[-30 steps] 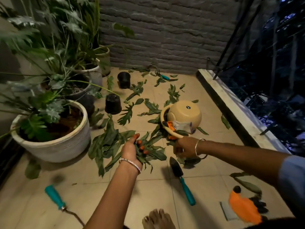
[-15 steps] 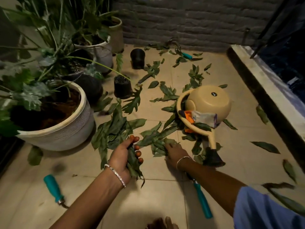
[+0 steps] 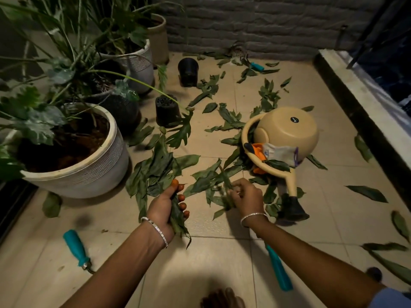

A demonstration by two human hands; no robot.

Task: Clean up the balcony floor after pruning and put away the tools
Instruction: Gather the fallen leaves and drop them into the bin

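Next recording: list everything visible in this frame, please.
Planted pots: at least four, three pale, one dark, left side.
Small pots: two, black, floor, mid-left.
Watering can: one, beige, tipped over, right of centre.
Glove: one, orange-grey, draped on the can.
Hand tools: three, teal handles, near left, under right forearm, by far wall.
Cut leaves: many, green, scattered over floor.
Wall: one, grey brick, far end.
Ledge: one, pale, right side.
Left grip: one, holds leaf bunch, centre.
Right grip: one, pinches cut leaves beside it.
Toes: dim, bottom edge.
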